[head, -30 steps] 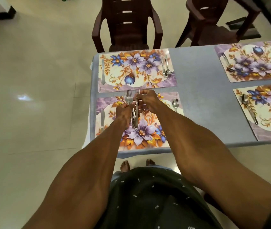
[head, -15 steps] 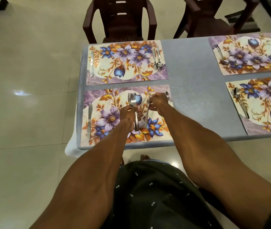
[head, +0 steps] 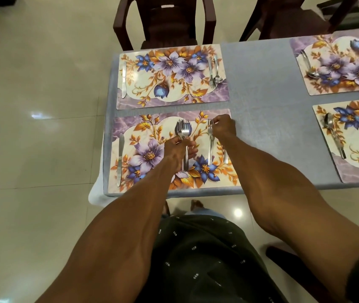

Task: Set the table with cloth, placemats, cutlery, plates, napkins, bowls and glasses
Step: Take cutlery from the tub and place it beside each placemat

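Note:
My left hand (head: 179, 149) grips a bundle of forks (head: 183, 130) over the middle of the near floral placemat (head: 143, 130). My right hand (head: 224, 126) pinches the head of a single fork (head: 210, 145) over that mat's right side, beside a spoon handle (head: 225, 157) partly hidden by my wrist. A knife (head: 120, 159) lies on the mat's left edge. The far placemat (head: 172, 99) holds a knife (head: 124, 79) on its left and a fork and spoon (head: 214, 72) on its right.
A grey-blue cloth (head: 259, 84) covers the table. Two more placemats (head: 327, 88) (head: 349, 171) with cutlery lie at the right. Two dark brown chairs (head: 165, 20) (head: 288, 16) stand at the far side. Tiled floor lies to the left.
My right hand has taken one fork out of the bundle and carried it to the right side of the near mat. My left hand still holds the other forks.

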